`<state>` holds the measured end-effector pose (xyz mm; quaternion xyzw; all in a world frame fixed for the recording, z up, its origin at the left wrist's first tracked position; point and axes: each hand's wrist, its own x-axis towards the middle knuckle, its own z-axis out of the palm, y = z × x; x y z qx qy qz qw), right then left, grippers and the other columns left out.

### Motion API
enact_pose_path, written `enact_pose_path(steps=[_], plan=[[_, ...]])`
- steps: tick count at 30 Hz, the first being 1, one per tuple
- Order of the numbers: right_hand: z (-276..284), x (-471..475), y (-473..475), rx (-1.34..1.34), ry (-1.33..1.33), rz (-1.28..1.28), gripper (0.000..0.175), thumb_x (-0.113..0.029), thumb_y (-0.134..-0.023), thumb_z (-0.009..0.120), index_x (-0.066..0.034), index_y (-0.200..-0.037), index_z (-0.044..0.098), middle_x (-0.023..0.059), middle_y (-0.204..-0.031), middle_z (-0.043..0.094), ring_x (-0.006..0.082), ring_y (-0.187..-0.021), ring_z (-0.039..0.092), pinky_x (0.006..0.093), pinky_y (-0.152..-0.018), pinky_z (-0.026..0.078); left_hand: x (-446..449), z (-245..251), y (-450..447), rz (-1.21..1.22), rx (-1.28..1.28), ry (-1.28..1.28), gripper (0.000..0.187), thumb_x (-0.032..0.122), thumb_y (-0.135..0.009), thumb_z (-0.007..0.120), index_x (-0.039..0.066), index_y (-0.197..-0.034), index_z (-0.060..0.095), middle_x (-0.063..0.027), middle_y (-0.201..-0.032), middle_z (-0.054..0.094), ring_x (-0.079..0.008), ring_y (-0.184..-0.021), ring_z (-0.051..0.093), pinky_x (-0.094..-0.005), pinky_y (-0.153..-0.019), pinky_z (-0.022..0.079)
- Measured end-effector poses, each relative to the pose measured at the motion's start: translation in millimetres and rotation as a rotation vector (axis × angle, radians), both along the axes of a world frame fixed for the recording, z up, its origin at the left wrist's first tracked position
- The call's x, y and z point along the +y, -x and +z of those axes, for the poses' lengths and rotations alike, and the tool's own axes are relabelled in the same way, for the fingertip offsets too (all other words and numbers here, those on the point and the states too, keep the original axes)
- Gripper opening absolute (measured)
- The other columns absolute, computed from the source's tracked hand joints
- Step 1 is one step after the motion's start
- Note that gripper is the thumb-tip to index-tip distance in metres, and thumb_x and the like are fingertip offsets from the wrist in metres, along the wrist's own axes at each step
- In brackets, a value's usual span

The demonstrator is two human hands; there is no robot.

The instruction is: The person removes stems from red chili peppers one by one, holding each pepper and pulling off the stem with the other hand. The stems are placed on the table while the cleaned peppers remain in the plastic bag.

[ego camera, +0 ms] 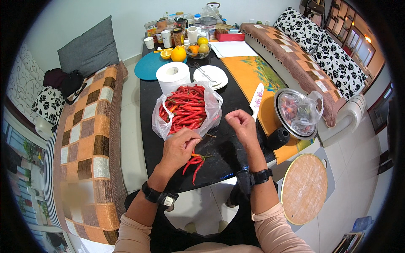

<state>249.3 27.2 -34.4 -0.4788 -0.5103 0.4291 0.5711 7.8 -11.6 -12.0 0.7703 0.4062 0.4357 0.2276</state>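
An opened plastic bag (212,109) full of red chili peppers (190,107) stands on the black table (150,126). My left hand (180,147) is at the bag's near edge, thumb and forefinger pinched together; whether something thin is between them cannot be told. Below it hangs or lies a small bunch of red chilies (196,163) with green stems, over the table near its front edge. A small dark stem lies just right of these fingertips. My right hand (242,125) is raised right of the bag, fingers curled, with any thin item in them too small to make out.
Behind the bag stand a paper roll (173,76), white plates (210,76) and a teal board (145,68) with oranges. To the right are a knife (257,98) with a patterned blade, a spool of black twine (278,138) and a metal bowl (277,109) holding a plastic bag.
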Motion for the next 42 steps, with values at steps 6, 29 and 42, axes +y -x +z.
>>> enact_pose_path(steps=[6, 29, 42], plan=[[-5, 8, -14, -0.016, 0.010, -0.302, 0.012, -0.013, -0.088, 0.074, -0.0010, -0.089, 0.071, -0.0097, -0.069, 0.052, 0.0010, -0.060, 0.042, 0.0191, -0.055, 0.034, 1, -2, 1, -0.005, -0.008, -0.001, 0.009, 0.000, -0.088, 0.071, 0.003, -0.096, 0.070, -0.0052, -0.091, 0.068, -0.0126, -0.072, 0.061, -0.0244, -0.059, 0.046], [16, -15, 24, -0.280, -0.024, 0.463, 0.012, -0.010, -0.086, 0.079, -0.0034, -0.096, 0.075, -0.0074, -0.070, 0.049, 0.0037, -0.069, 0.042, 0.0218, -0.064, 0.039, 2, -4, 0, -0.014, -0.012, -0.031, 0.009, 0.000, -0.087, 0.071, 0.002, -0.095, 0.070, -0.0061, -0.090, 0.068, -0.0134, -0.069, 0.060, -0.0249, -0.056, 0.044], [0, 0, 2, -0.055, 0.012, 0.020, 0.009, -0.010, -0.091, 0.072, -0.0020, -0.090, 0.068, -0.0093, -0.070, 0.049, 0.0020, -0.063, 0.041, 0.0198, -0.056, 0.036, -2, 2, -1, 0.012, 0.020, 0.046, 0.009, 0.006, -0.087, 0.072, 0.004, -0.095, 0.070, -0.0095, -0.093, 0.070, -0.0270, -0.082, 0.070, -0.0341, -0.072, 0.054]])
